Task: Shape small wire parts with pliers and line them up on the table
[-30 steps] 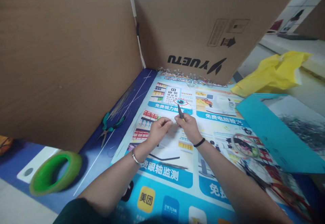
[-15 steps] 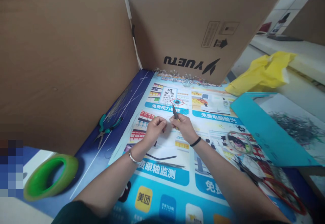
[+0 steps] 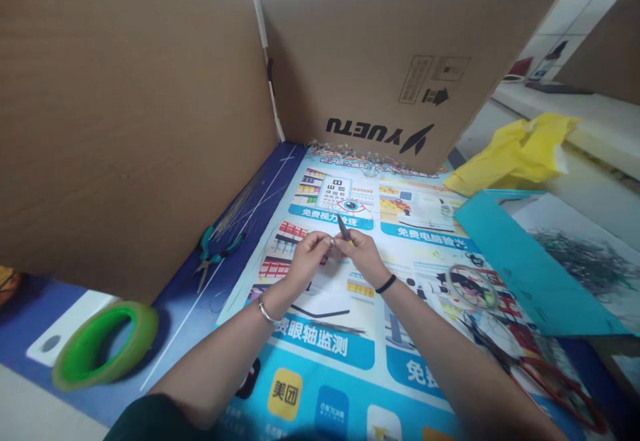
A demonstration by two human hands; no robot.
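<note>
Over the printed sheet [image 3: 320, 281], my two hands meet with fingertips close together. My right hand [image 3: 364, 254] is closed around a slim dark pointed tool [image 3: 343, 228], its tip angled up and away from me; its exact kind is unclear. My left hand [image 3: 307, 258] pinches at the fingertips beside it. Something tiny and thin seems to lie between the fingertips, too small to name. To the left rest teal-handled pliers [image 3: 213, 254] with their jaws toward me. Red-handled scissors [image 3: 555, 378] lie beyond my right forearm, partly blurred.
Cardboard panels [image 3: 140, 114] stand at the left and back. A green-cored tape roll [image 3: 145, 334] sits at left. On the right are a coil of clear line [image 3: 473, 284], a teal tray [image 3: 505, 254] holding a tangle of thin wire-like pieces [image 3: 580, 261], and a yellow bag [image 3: 515, 151].
My hands have drawn together, so the fingertips now nearly touch. The right hand keeps the dark tool. The whole view has shifted slightly.
</note>
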